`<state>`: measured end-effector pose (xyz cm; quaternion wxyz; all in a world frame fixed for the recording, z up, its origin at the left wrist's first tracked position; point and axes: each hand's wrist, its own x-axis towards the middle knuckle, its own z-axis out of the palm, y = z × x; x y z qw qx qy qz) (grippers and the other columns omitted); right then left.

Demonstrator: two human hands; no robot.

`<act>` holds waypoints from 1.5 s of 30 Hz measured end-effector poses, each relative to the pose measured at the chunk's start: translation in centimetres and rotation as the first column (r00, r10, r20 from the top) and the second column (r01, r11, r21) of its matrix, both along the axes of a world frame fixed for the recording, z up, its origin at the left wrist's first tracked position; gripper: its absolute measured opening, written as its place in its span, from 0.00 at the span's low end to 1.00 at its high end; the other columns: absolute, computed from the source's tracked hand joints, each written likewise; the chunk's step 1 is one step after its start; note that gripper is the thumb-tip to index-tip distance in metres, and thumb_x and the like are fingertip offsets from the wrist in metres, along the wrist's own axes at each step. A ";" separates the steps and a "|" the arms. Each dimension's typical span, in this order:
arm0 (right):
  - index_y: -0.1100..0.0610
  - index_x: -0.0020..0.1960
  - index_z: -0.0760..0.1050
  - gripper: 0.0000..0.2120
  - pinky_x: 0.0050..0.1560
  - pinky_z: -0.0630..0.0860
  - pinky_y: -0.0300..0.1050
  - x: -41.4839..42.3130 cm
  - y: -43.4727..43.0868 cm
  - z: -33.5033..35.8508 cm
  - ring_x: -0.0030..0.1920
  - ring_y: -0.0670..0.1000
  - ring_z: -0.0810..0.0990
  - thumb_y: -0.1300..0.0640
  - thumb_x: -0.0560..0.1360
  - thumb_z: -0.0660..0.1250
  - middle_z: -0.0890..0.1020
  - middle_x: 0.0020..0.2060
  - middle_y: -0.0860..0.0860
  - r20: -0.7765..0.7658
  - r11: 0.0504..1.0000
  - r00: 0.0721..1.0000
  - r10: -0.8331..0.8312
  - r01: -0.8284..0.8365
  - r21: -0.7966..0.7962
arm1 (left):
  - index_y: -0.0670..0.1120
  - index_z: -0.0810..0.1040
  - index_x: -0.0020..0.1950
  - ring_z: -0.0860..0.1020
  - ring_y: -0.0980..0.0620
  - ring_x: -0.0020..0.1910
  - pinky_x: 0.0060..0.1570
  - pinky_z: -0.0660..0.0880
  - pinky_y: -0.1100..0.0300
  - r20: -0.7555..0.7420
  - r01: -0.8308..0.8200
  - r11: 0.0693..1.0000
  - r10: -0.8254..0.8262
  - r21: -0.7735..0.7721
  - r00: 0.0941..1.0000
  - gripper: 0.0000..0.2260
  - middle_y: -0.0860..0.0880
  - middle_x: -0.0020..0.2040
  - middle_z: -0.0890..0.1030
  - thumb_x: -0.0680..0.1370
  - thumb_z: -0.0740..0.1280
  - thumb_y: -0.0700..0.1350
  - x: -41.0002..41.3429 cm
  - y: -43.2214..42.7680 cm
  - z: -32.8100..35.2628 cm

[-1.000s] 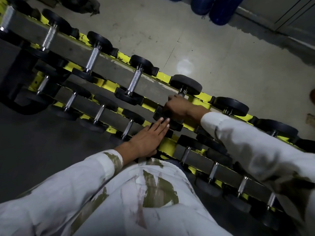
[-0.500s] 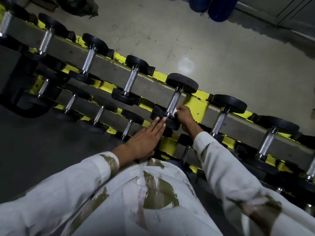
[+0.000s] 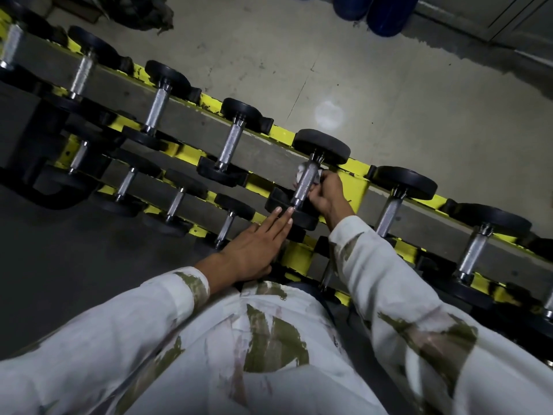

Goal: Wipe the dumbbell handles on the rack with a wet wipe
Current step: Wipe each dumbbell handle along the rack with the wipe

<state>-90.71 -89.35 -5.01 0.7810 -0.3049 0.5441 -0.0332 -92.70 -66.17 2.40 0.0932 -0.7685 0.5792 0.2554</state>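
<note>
A yellow and grey two-tier rack (image 3: 191, 115) runs diagonally across the view, loaded with several black dumbbells with knurled steel handles. My right hand (image 3: 327, 193) grips a white wet wipe (image 3: 301, 170) wrapped behind the steel handle (image 3: 305, 184) of a top-tier dumbbell near the middle. The wipe shows on both sides of the handle's upper part. My left hand (image 3: 254, 247) lies flat, fingers together, on the lower tier, its fingertips touching that dumbbell's near black weight (image 3: 299, 217).
More dumbbells sit left (image 3: 232, 139) and right (image 3: 389, 211) of the wiped one. Concrete floor lies beyond the rack, with blue barrels (image 3: 377, 10) at the top and a dark bundle (image 3: 140, 10) top left. My white patterned shirt fills the foreground.
My right hand slid from covering the handle down to its near end, then back up along its side with the wipe. The left hand stayed flat on the lower tier.
</note>
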 end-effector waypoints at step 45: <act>0.53 0.62 0.80 0.14 0.68 0.65 0.47 1.0 -0.8 5.4 0.63 0.55 0.76 0.52 0.82 0.60 0.81 0.60 0.52 -0.983 -0.964 0.072 0.169 -0.196 -0.180 | 0.39 0.39 0.83 0.35 0.40 0.82 0.77 0.61 0.41 -0.051 0.020 1.000 -0.021 -0.020 0.998 0.47 0.40 0.81 0.29 0.79 0.69 0.52 0.9 0.3 -1.2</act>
